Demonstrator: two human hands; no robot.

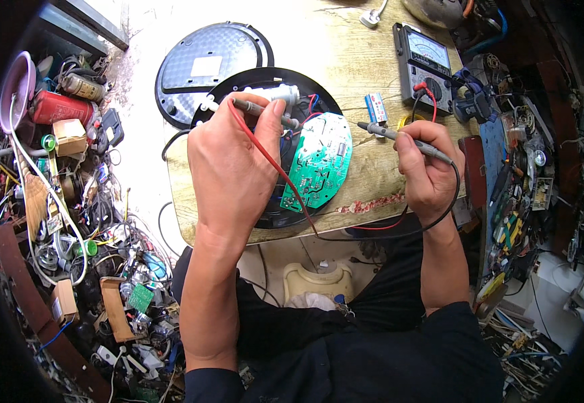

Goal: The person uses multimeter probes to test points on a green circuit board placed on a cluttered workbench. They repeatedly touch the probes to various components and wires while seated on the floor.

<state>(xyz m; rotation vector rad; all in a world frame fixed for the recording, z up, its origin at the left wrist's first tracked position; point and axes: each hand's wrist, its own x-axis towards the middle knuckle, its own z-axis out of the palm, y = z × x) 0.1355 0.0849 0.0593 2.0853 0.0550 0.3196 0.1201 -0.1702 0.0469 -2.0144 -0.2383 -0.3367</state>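
Observation:
My left hand (228, 164) is closed around a grey test probe (250, 107) with a red lead. Its tip points right, toward the upper left edge of a green circuit board (319, 161); whether they touch I cannot tell. In my right hand (429, 174) is another grey test probe (389, 133) with a black lead, its tip in the air right of the board. The board lies tilted in a round black housing (275, 220), beside a whitish cylindrical part (285, 93). An analog multimeter (426, 64) with red and black plugs stands at the far right.
Behind the housing lies a round black textured cover (251, 50). A small blue-and-white box (376, 106) and a white plug (370, 17) rest on the wooden table (366, 174). Heaped parts and cables (137, 269) crowd the left; tools (507, 221) line the right.

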